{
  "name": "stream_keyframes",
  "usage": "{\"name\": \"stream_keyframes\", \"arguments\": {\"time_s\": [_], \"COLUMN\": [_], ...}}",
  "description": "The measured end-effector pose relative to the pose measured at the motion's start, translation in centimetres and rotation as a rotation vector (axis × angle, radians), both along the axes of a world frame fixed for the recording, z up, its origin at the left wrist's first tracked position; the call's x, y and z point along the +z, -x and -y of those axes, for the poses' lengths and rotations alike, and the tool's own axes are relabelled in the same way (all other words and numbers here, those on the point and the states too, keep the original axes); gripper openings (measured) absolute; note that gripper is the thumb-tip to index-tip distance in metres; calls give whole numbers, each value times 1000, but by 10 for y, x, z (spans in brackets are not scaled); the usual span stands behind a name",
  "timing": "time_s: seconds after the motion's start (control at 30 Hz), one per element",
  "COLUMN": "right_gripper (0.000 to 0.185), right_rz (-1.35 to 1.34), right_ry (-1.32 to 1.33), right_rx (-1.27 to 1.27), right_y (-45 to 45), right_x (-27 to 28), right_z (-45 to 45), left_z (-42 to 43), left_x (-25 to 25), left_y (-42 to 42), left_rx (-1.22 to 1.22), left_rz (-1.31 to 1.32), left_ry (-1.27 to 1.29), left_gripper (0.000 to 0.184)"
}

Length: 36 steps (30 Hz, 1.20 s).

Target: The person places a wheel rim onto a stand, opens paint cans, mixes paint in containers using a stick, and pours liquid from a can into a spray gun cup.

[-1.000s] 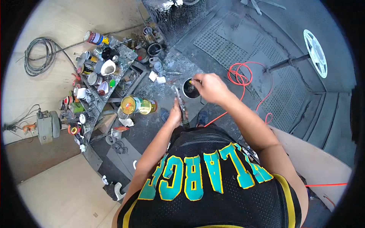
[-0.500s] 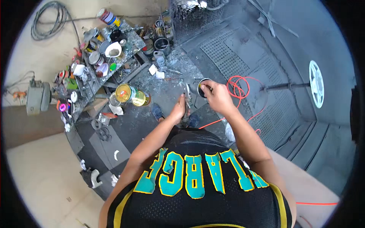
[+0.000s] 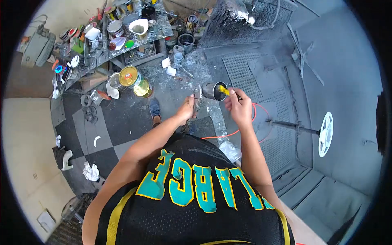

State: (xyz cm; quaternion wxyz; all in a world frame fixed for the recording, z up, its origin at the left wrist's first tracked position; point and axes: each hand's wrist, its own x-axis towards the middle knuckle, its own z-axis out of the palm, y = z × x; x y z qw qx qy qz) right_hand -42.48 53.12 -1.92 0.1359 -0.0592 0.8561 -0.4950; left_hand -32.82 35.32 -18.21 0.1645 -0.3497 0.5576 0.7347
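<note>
My left hand (image 3: pixel 186 110) is closed around the grey spray gun (image 3: pixel 196 107), whose lower part is partly hidden. On the gun's right side sits an open metal cup (image 3: pixel 210 90), tipped so that its mouth faces right. A short yellow tool (image 3: pixel 223 90) reaches into that mouth. The fingers of my right hand (image 3: pixel 240 107) pinch its outer end just beside the rim. Whether it is a stick or a brush cannot be made out.
A cluttered workbench (image 3: pixel 159 33) with cans and cups stands at upper left. Tins (image 3: pixel 141 87) with yellow contents stand on the floor. A red hose (image 3: pixel 232 133) trails near my legs. At right, a white wheel-like disc (image 3: pixel 326 134) is mounted on a rod.
The view has shifted. My right hand has drawn back from over the cup's mouth, and more of the yellow tool shows. The cup now appears tipped to the right.
</note>
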Motion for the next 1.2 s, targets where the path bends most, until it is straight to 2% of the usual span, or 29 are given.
{"name": "stream_keyframes", "arguments": {"time_s": [0.07, 0.13, 0.2, 0.3, 0.4, 0.43, 0.53, 0.57, 0.67, 0.7, 0.8, 0.83, 0.93, 0.97, 1.07, 1.1, 1.2], "right_gripper": [28, 30, 30, 29, 29, 28, 30, 30, 29, 28, 27, 27, 28, 28, 29, 28, 28], "right_rz": [159, -38, -71, 170, -42, -9, 171, 199, 24, -106, 130, 154, -15, -119, 195, 130, -103], "right_ry": [98, -144, -38, 130, -261, -208, 163, 45, -240, -211, 153, 54, -245, -105, 136, -102, -253], "right_rx": [54, 34, -28, 35, 100, 32, 70, 159, 81, 50, 53, 107, 30, 34, 114, 151, 9], "right_y": [4, 17, 19, 14, 27, 26, 18, 20, 29, 23, 6, 8, 18, 12, 3, 5, 8], "right_x": [-6, -4, -1, 11, 19, 26, 21, 25, 34, 38, 33, 32, 35, 31, 30, 40, 37], "right_z": [-6, -11, -5, -1, -12, -8, -7, -15, -23, -18, -13, -21, -28, -24, -24, -25, -23], "left_z": [4, 7, 2, 4, 4, 4, 4, 4, 3, 0, 4, 7, 4, 2, 1, 1, -3], "left_x": [-1, 1, 1, -1, -2, -3, -4, -4, -6, -3, -1, -4, -15, -18, -6, -1, 1], "left_y": [2, 1, 2, 1, 0, 0, 3, 2, 2, 3, 5, 6, 1, 0, 3, 2, -1], "left_rx": [8, 12, 43, 56, 51, 46, 30, 31, 36, 39, 16, 5, 6, 12, 9, 0, -15], "left_rz": [-12, 23, 15, -7, -9, -6, -19, -27, -34, -25, -26, -32, -57, -64, -77, -69, -81], "left_ry": [25, 39, 75, 97, 107, 114, 140, 136, 131, 135, 162, 171, 153, 131, 87, 81, 50], "left_gripper": [61, 61, 59, 58, 58, 58, 57, 56, 56, 55, 55, 55, 54, 54, 54, 54, 56]}}
